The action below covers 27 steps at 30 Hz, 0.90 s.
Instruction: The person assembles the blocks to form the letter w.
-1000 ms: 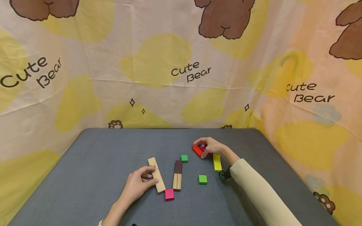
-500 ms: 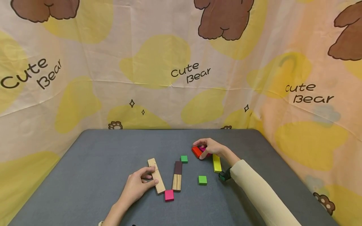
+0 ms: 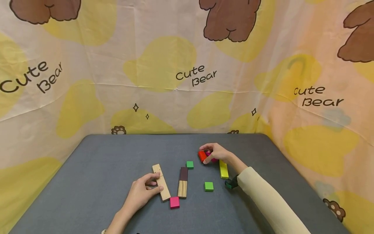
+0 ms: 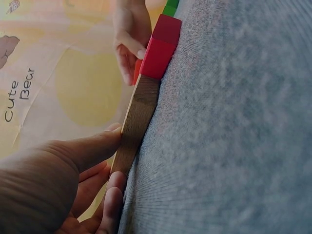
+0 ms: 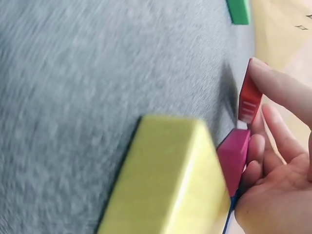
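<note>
In the head view my left hand point(image 3: 143, 190) holds a light wooden strip point(image 3: 161, 182), which looks like two blocks end to end. Its thumb and a finger lie on the strip, which the left wrist view also shows between thumb and fingers. Touching the strip's near end is a pink block point(image 3: 174, 202). Farther back on the right, my right hand point(image 3: 217, 152) pinches a red block point(image 5: 250, 95) between thumb and finger. A magenta block point(image 5: 234, 155) sits by its curled lower fingers, partly covered by the hand in the head view.
Between the hands, a dark brown block point(image 3: 183, 174) and a striped wooden block point(image 3: 182, 189) lie in line. One green block point(image 3: 190, 165) is by the brown one's far end, another green block point(image 3: 208, 186) nearer. A yellow block point(image 3: 223, 170) lies beside the right wrist. A patterned cloth point(image 3: 163, 107) hangs behind.
My right hand has turned the red block so its near end swings left, now pointing more toward me. The left hand and the other blocks stay in place.
</note>
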### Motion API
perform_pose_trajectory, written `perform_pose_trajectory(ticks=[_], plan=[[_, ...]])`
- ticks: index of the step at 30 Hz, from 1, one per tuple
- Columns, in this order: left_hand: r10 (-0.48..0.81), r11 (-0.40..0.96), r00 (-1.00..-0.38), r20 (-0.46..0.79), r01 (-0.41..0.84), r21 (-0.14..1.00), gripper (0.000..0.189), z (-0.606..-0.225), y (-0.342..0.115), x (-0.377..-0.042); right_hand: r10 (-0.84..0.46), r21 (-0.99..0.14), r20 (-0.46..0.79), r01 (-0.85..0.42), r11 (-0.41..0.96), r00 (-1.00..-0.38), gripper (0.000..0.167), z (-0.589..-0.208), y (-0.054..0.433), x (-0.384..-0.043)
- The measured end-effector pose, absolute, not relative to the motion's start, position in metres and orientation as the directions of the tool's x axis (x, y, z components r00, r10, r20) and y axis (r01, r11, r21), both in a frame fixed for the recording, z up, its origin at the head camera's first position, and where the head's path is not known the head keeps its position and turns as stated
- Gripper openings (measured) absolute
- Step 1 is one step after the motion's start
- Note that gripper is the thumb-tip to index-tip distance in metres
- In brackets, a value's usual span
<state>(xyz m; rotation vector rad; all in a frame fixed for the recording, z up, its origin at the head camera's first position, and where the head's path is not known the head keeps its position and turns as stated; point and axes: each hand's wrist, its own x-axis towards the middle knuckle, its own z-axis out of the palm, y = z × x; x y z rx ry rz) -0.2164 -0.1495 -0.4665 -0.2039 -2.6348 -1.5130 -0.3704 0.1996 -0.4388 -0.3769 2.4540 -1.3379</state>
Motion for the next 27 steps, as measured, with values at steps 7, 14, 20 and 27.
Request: perform_pose_trajectory(ticks=[7,14,20,27], plan=[[0.071,0.502,-0.986,0.150,0.165,0.849,0.044,-0.468,-0.150,-0.217,-0.300,-0.868,-0.119,-0.048,0.494,-0.947,0.062,-0.437,0.198,-0.363],[0.071,0.507,-0.986,0.153,0.167,0.846,0.045,-0.468,-0.151,-0.217,-0.266,-0.886,-0.058,-0.073,0.457,-0.962,0.063,-0.435,0.194,-0.351],[0.071,0.503,-0.986,0.149,0.165,0.848,0.044,-0.467,-0.151,-0.217,-0.276,-0.890,-0.023,-0.106,0.443,-0.961,0.063,-0.433,0.195,-0.342],[0.069,0.509,-0.986,0.153,0.167,0.845,0.044,-0.467,-0.150,-0.217,-0.279,-0.890,-0.008,-0.120,0.440,-0.960,0.060,-0.432,0.198,-0.334]])
